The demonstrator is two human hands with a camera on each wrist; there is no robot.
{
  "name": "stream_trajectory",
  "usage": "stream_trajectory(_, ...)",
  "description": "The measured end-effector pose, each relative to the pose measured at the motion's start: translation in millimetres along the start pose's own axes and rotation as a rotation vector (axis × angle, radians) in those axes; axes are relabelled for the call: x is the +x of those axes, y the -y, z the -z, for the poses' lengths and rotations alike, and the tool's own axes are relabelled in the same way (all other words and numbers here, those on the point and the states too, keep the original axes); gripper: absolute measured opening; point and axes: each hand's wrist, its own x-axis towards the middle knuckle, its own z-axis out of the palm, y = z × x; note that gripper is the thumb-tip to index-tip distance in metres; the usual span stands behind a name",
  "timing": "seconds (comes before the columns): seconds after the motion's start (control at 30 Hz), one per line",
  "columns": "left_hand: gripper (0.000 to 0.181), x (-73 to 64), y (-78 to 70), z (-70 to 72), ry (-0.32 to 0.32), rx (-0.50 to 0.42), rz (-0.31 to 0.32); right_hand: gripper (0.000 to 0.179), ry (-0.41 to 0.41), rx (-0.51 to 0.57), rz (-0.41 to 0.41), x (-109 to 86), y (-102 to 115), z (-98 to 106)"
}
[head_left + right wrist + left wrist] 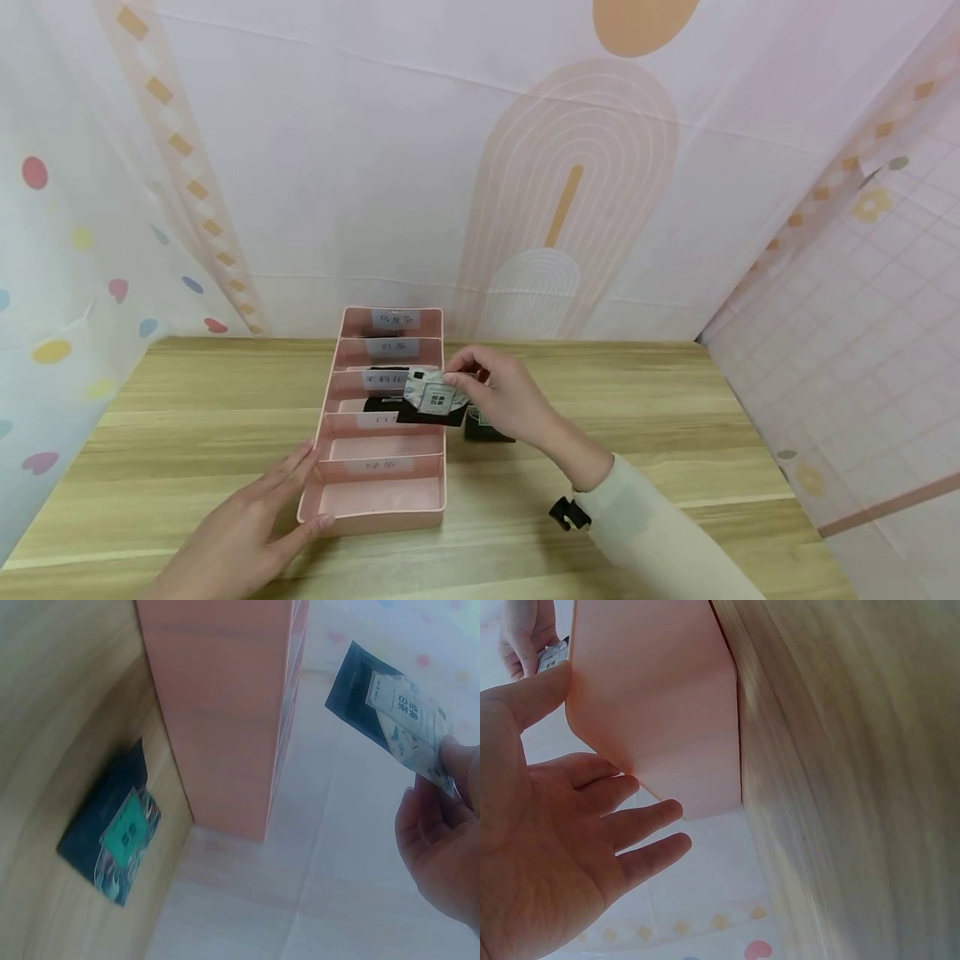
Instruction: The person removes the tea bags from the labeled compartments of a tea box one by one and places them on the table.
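Note:
A long pink divided box (386, 525) stands on the table, a paper label in each of its several compartments. My right hand (510, 396) pinches a small sachet (437, 395), black with a pale printed label, by its edge between thumb and fingers. In the head view it overlaps the box's middle compartments; the right wrist view shows the sachet (397, 712) above the rim. My left hand (247, 525) rests at the box's near left corner, thumb at the rim and loosely straight fingers (649, 825) along the side.
Another dark sachet (112, 825), with a green label, lies on the wooden table (630, 417) right of the box. Dark packets (382, 405) sit in the middle and far compartments. A patterned cloth backdrop (360, 183) rises behind the table.

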Motion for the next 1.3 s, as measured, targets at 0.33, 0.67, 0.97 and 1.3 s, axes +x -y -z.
stream_trajectory(0.33,0.076,1.0,0.9,-1.7,0.002,-0.010,-0.007,0.004,-0.039,0.015,-0.044,-2.9,-12.6,24.9)
stream_trajectory(0.67,0.076,2.3,-2.2,0.4,0.001,-0.038,0.004,0.004,-0.090,-0.025,-0.118,-9.7,-29.6,49.2)
stream_trajectory(0.97,0.078,2.9,-3.3,3.0,0.019,-0.039,0.016,0.005,-0.102,-0.052,-0.194,-20.2,-45.1,68.2)
stream_trajectory(1.3,0.078,1.8,-4.2,4.5,0.036,-0.013,0.028,0.005,-0.107,-0.089,-0.238,-27.3,-67.9,82.6)
